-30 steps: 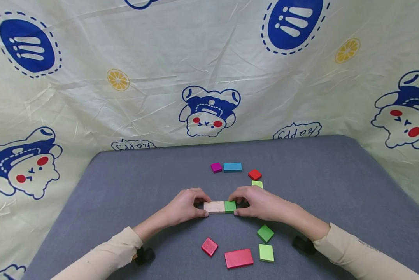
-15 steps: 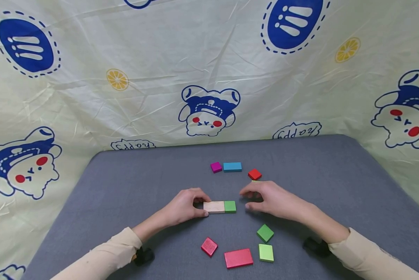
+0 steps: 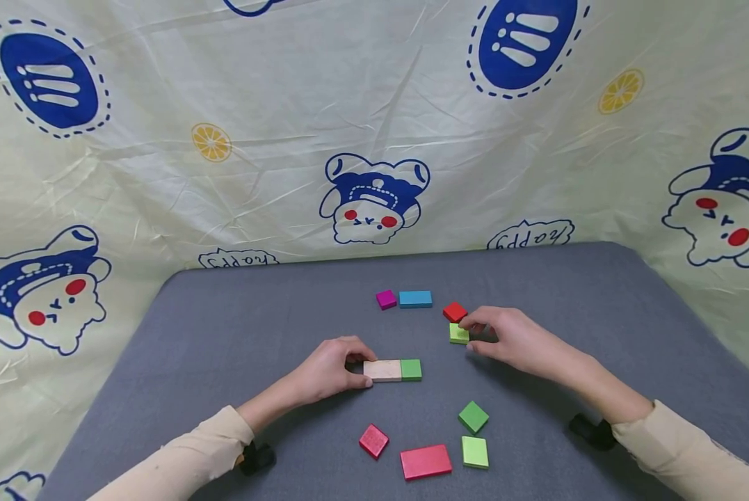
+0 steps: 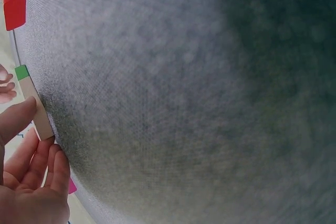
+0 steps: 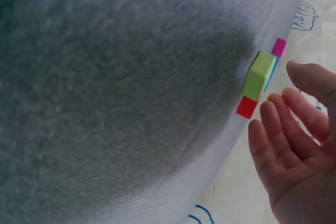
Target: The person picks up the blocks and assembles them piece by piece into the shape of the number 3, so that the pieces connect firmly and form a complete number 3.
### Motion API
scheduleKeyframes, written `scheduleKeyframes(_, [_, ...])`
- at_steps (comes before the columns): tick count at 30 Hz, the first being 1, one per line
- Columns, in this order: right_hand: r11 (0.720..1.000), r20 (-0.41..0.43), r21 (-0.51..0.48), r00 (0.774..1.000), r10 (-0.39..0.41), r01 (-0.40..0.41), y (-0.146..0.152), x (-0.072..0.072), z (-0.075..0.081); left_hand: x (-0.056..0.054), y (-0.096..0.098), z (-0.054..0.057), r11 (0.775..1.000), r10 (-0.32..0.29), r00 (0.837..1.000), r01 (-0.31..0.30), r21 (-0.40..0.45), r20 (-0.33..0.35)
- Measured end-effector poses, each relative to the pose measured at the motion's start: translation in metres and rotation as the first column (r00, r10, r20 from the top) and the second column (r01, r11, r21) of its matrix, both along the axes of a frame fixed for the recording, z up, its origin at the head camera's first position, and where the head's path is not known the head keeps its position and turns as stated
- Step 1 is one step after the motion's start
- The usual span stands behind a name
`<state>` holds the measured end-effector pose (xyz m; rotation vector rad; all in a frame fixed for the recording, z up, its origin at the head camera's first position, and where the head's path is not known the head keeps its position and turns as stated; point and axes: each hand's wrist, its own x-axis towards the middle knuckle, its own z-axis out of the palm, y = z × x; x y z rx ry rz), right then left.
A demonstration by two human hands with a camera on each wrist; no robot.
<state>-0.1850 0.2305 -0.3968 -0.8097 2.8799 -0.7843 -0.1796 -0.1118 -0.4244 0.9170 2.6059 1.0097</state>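
Note:
My left hand (image 3: 332,370) pinches the left end of a pale wooden block (image 3: 384,371) between thumb and fingers. The left wrist view shows the thumb on the pale block (image 4: 35,109) too. Against its right end lies a green square block (image 3: 411,370). Farther right, my right hand (image 3: 517,339) hovers beside a light green block (image 3: 458,335), thumb and fingers spread. In the right wrist view there is a gap between those fingers and the light green block (image 5: 259,75). A red block (image 3: 455,312) sits just behind it.
At the back lie a magenta block (image 3: 386,300) and a blue rectangular block (image 3: 415,299). Nearer are a pinkish-red square (image 3: 374,441), a pinkish-red rectangle (image 3: 426,462), a green block (image 3: 473,417) and a light green block (image 3: 475,452). A printed curtain (image 3: 274,195) stands behind the grey table (image 3: 255,313).
My right hand has let go of the green square block and moved right and back to the light green block. The left hand stays where it was on the pale block.

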Motion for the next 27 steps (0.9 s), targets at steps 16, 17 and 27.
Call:
scheduleKeyframes(16, [0.999, 0.06, -0.013, 0.998, -0.029, 0.03, 0.005, -0.02, -0.015, 0.0, -0.001, 0.001, 1.0, 0.005, 1.0, -0.005, 0.0, 0.01])
scheduleKeyframes(17, [0.999, 0.069, -0.017, 0.997, -0.032, 0.033, 0.006, -0.021, -0.015, 0.0, -0.001, 0.001, 1.0, 0.006, 1.0, -0.006, 0.002, 0.013])
scheduleKeyframes(27, [0.998, 0.092, -0.059, 0.996, 0.018, -0.013, -0.002, -0.023, -0.014, 0.001, -0.001, 0.001, 1.0, 0.01, 1.0, -0.01, 0.004, 0.019])
